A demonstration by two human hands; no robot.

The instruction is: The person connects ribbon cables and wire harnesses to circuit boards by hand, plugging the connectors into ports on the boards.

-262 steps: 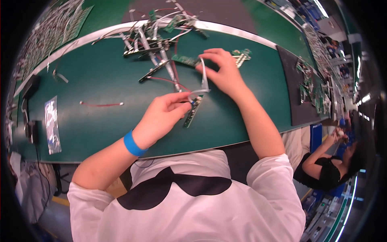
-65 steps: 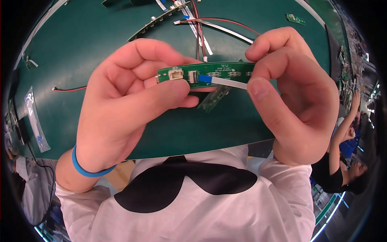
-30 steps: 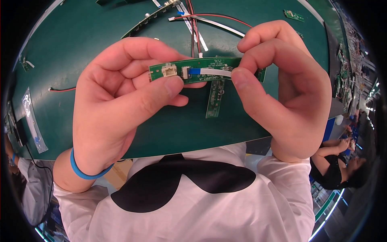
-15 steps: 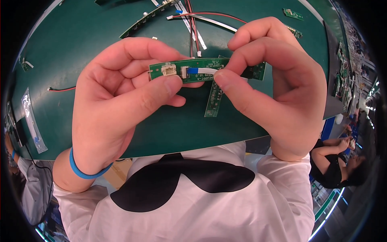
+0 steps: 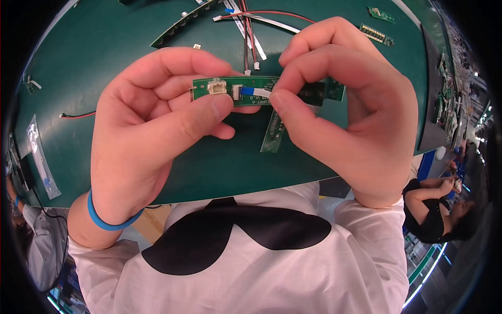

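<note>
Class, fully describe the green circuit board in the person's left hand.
The circuit board is a long, narrow green strip with pale print, held crosswise above the table. A cream socket sits near its left end; beside it, a smaller connector meets the blue tip of a white ribbon cable. The left hand pinches its left end; the right hand, gripping the ribbon, hides some of the rest.

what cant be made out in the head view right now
All in the head view:
- Held circuit board: partly covered by the left hand and right hand.
- Ribbon cable: beyond its blue end and short white stretch, hidden by the right hand's fingers.
- Lower circuit board: upper part hidden behind the held board and right hand.
- Long curved board: cut off by the top edge.
- Co-worker's hands: too small to identify what they hold.
</note>
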